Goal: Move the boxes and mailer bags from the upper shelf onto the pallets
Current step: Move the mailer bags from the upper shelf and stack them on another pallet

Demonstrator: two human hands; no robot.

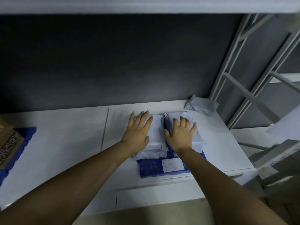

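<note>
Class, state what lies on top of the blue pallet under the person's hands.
Pale mailer bags lie on the blue pallet, with a white label at its front. The left hand and right hand press flat on them, hiding how many are stacked.

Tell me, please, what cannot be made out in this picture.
Head view, white paper label on the blue plastic pallet: print too small.
Head view, brown cardboard box: cut off by the left edge.
Head view, grey plastic mailer bags: tops partly covered by the left hand and right hand.
</note>
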